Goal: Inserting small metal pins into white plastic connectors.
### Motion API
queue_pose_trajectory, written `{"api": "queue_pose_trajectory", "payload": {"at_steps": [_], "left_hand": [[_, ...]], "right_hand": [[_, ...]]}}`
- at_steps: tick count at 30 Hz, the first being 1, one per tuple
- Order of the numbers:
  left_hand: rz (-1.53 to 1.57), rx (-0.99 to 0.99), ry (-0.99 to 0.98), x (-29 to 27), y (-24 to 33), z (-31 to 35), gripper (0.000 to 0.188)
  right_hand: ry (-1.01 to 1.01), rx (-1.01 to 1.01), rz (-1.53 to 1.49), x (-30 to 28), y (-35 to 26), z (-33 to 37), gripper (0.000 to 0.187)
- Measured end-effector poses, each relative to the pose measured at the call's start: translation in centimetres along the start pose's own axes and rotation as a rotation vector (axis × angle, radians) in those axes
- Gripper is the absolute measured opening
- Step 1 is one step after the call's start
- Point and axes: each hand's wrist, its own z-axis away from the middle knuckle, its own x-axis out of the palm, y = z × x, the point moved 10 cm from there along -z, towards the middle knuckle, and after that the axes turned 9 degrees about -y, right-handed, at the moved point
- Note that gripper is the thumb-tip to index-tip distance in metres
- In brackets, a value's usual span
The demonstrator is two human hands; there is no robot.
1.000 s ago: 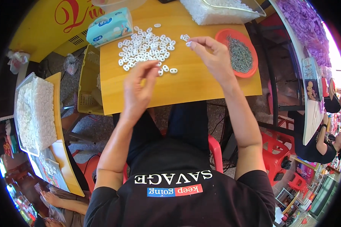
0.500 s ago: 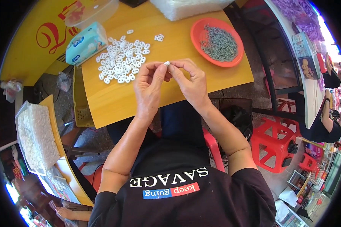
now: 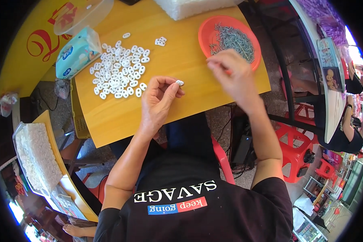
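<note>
My left hand [image 3: 161, 99] is closed over the near part of the table, pinching a small white oval two-holed plastic piece [image 3: 180, 82] between thumb and forefinger. Spread to its left lies a loose pile of the same white plastic pieces [image 3: 119, 72]. My right hand [image 3: 234, 74] is smeared by motion at the near edge of a red bowl [image 3: 203, 36]. Its fingers look curled, but whether they hold anything is unclear. Many thin grey metal pieces, probably screws [image 3: 234, 40], fill the bowl. Beyond my left hand sits a little cluster of white pieces [image 3: 161, 41].
A blue-green tissue pack [image 3: 77, 52] and a clear plastic tub [image 3: 84, 18] stand at the table's far left. A bulky translucent plastic bag [image 3: 189, 9] rests at the far edge. Red stools [image 3: 288, 147] are on the floor at right. Another person's arm [image 3: 348, 121] shows far right.
My hands have come apart: the right moved right to the red bowl, while the left keeps the white piece. The whole view has shifted slightly.
</note>
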Motion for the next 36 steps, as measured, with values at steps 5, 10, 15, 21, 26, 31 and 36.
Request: {"api": "queue_pose_trajectory", "payload": {"at_steps": [5, 10, 15, 21, 26, 31, 36], "left_hand": [[0.006, -0.026, -0.001, 0.2, -0.1, -0.1, 0.013], [-0.010, -0.064, -0.031, 0.4, -0.5, -0.1, 0.012], [0.004, -0.055, -0.019, 0.5, -0.3, 0.0, 0.011], [0.006, -0.056, -0.024, 0.6, -0.1, -0.1, 0.011], [-0.007, -0.052, -0.040, 0.6, -0.2, -0.1, 0.012], [-0.021, -0.079, -0.035, 0.5, -0.2, 0.1, 0.011], [0.004, -0.080, -0.051, 0.8, -0.1, -0.1, 0.011]], "right_hand": [[-0.063, 0.145, 0.215, -2.7, 5.5, -2.6, 0.010], [-0.175, 0.143, 0.411, -1.5, 6.7, -4.0, 0.013], [-0.248, 0.103, 0.524, -0.2, 6.3, -4.8, 0.015], [-0.242, 0.060, 0.581, 0.1, 6.5, -5.2, 0.012], [-0.223, 0.064, 0.547, 0.1, 6.8, -5.4, 0.012], [-0.125, 0.039, 0.510, -1.8, 6.4, -5.4, 0.012], [-0.195, -0.001, 0.509, -1.1, 6.6, -5.1, 0.011]]}}
